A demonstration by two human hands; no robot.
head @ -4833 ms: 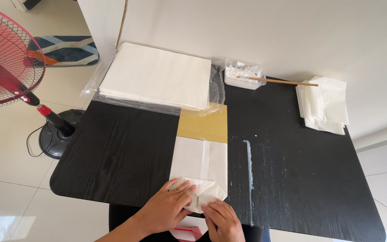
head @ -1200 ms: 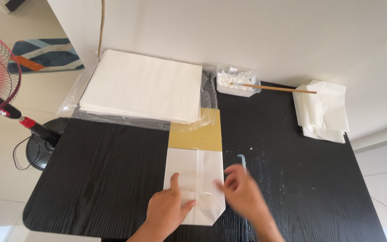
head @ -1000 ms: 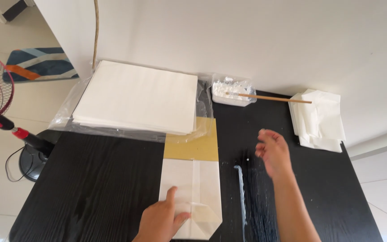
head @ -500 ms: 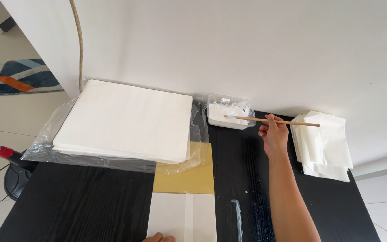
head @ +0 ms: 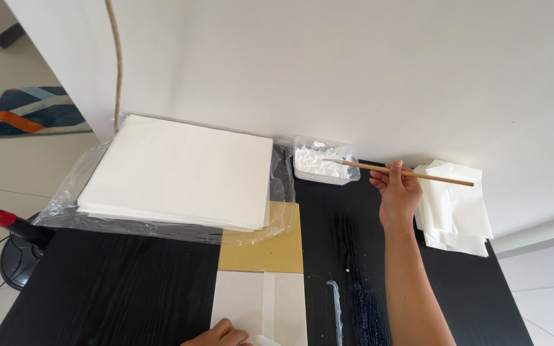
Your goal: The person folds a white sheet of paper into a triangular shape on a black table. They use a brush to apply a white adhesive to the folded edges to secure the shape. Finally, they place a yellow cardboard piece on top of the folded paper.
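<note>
At upper right, the right hand grips a wooden brush, tip in the paste tub. At bottom centre, the left hand presses flat on the white paper bag.

Bare black table left of folded paper, paper stack, paste tub, wall behind block the far edge

Big stack of white sheets in clear plastic upper left; folded white pile at right; fan base and striped mat far left
</note>
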